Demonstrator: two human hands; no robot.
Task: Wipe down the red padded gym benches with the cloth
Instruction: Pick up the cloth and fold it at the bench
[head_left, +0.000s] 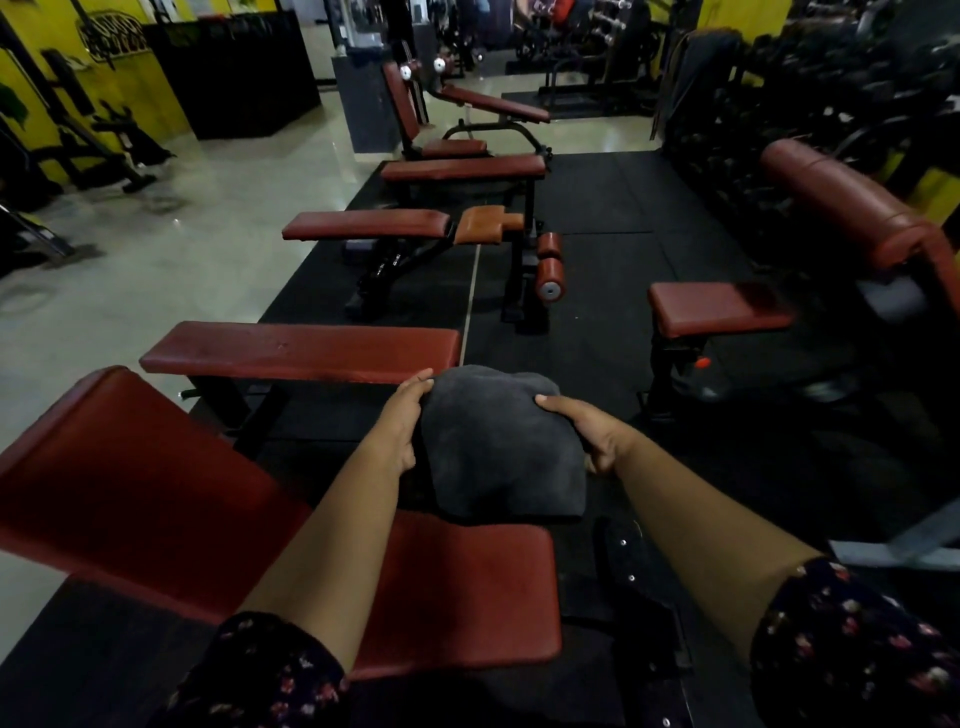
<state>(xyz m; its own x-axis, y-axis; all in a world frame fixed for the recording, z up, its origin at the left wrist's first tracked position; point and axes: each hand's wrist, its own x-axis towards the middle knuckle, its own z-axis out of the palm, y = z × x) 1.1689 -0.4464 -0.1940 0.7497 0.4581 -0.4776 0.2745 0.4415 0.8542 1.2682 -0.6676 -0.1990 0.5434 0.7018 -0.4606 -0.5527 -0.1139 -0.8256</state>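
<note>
Down at the bottom center, both hands grip the folded grey cloth (501, 441), left hand (402, 426) and right hand (589, 431) on its sides, hovering above the nearest red bench (457, 587). Looks like wiping's barely started, with the flat benches (301, 348) up the middle left to do.

Both forearms reach forward side by side. The left hand (402, 423) and the right hand (589, 431) each grip an edge of the grey cloth (498, 447), fingers curled.
</note>
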